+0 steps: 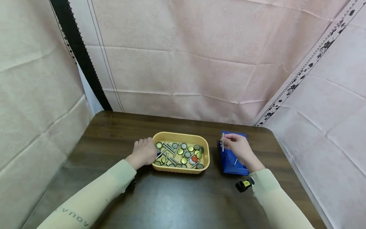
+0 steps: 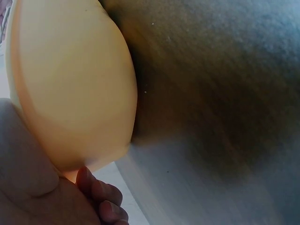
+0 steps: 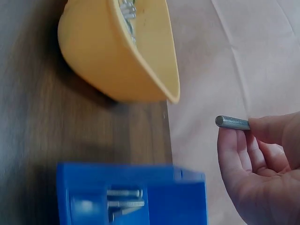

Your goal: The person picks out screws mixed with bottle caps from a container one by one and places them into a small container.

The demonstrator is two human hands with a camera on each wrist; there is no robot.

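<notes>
A yellow plastic tub (image 1: 180,170), holding bolts and bottle caps, stands on the dark wooden table. My left hand (image 1: 145,151) grips the tub's left end; in the left wrist view its curled fingers (image 2: 108,197) are by the tub's outer wall (image 2: 79,84). My right hand (image 1: 239,147) pinches a metal bolt (image 1: 223,142) upright between thumb and fingers. That hand is over the far part of a blue compartment box (image 1: 228,162). In the right wrist view the threaded end of the bolt (image 3: 233,123) sticks out, and several bolts (image 3: 125,204) lie in one compartment.
Among the loose bolts (image 1: 170,148) in the tub are silver, gold and red caps (image 1: 194,158). A black strap device (image 1: 245,184) sits at my right wrist. Pale cloth (image 1: 183,70) hangs behind the table (image 1: 177,197) and along both sides.
</notes>
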